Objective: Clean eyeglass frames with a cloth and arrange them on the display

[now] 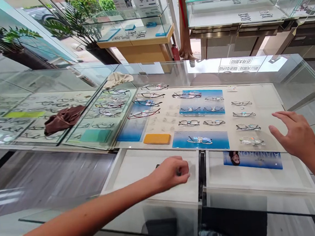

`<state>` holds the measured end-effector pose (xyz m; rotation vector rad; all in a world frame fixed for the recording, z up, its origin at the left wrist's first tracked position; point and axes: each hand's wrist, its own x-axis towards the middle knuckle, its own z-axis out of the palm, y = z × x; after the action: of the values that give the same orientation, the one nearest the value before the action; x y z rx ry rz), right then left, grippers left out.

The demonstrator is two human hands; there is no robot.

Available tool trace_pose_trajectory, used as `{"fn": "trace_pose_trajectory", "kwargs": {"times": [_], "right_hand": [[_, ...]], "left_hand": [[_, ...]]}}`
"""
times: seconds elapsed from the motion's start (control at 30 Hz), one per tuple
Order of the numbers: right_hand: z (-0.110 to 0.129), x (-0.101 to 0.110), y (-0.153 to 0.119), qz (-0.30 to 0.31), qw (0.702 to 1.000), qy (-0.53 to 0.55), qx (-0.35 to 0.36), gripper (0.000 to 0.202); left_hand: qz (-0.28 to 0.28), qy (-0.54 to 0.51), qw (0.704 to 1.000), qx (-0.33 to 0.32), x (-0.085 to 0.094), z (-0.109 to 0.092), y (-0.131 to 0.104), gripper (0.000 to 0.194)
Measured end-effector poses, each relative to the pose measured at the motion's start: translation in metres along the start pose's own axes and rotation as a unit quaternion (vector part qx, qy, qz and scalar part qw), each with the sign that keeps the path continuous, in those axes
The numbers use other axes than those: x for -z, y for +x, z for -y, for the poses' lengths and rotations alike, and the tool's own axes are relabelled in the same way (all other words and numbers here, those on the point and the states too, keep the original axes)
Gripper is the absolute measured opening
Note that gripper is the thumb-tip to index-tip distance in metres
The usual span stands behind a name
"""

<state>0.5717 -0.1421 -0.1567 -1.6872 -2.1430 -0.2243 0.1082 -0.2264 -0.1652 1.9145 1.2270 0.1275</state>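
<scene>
My left hand (170,172) is closed in a loose fist over the left open drawer (134,170). A small dark thing shows at its edges, too hidden to name. My right hand (296,133) hovers at the right end of the display counter, thumb and fingers apart, with nothing in it. Nearest to it are a column of eyeglasses, among them a dark-rimmed pair (248,127) and a clear-framed pair (252,141). More eyeglasses (188,123) lie in rows to the left. One pair (200,140) rests on a blue card (221,143).
A yellow-orange case (157,139) sits near the counter's front. A brown cloth (63,120) and a beige cloth (118,79) lie on the glass at left. The right open drawer (296,180) holds a printed blue card (268,160). Glass showcases (247,9) stand behind.
</scene>
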Motion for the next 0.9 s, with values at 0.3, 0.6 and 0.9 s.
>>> {"fn": "trace_pose_trajectory", "kwargs": {"times": [0.3,0.6,0.9], "right_hand": [[0.003,-0.002,0.01,0.034,0.998,0.032,-0.038,0.058],[-0.003,-0.02,0.014,-0.003,0.999,0.049,-0.018,0.053],[-0.003,-0.024,0.015,-0.005,0.999,0.051,-0.01,0.057]], "left_hand": [[-0.256,0.272,0.921,-0.114,0.126,-0.047,0.071,0.036],[-0.173,0.428,0.887,0.018,0.141,-0.014,0.164,0.046],[-0.181,0.382,0.906,0.001,0.14,-0.028,0.137,0.055]]}}
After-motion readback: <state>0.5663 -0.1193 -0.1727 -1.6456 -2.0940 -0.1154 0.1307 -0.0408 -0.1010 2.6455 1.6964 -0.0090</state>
